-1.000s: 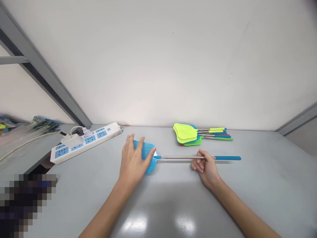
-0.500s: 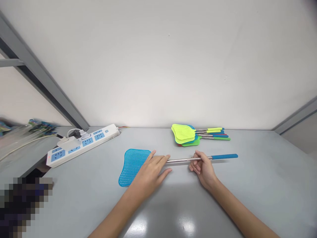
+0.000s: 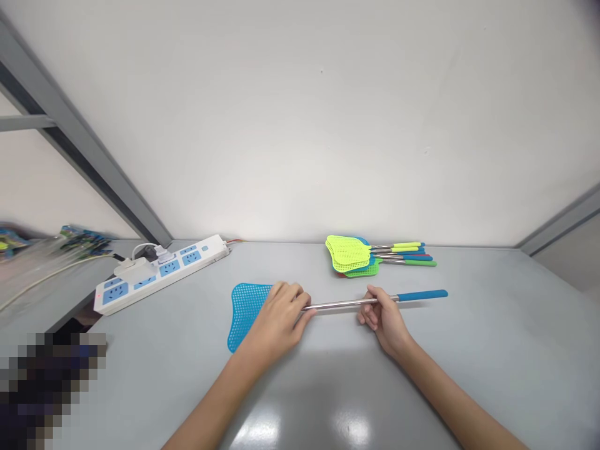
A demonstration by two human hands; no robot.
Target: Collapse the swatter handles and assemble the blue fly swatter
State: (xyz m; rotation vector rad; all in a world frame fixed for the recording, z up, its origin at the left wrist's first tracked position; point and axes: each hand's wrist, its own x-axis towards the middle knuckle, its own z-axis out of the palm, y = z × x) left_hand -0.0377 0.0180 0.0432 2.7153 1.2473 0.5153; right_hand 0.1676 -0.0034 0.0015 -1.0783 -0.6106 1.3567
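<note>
A blue fly swatter (image 3: pixel 248 312) with a perforated head, a metal rod and a blue grip lies crosswise in front of me, its head at the left. My left hand (image 3: pixel 284 315) is closed on the rod close to the head and covers the head's right part. Around the rod near the blue grip, my right hand (image 3: pixel 382 315) has its thumb and fingers closed. The rod between the two hands is bare. Beyond them, a stack of fly swatters (image 3: pixel 349 253) in yellow, blue, green and red lies with the grips to the right.
A white power strip (image 3: pixel 159 275) with plugs in it lies at the left on the grey table (image 3: pixel 492 325). Clear plastic packaging (image 3: pixel 47 250) and a cable are at the far left. A pale wall (image 3: pixel 300 137) rises behind the table. A pixelated dark patch covers the lower left.
My left hand's fingers, stretched out before, have curled and closed on the rod by the swatter's head. The right hand keeps its hold. The view has shifted slightly.
</note>
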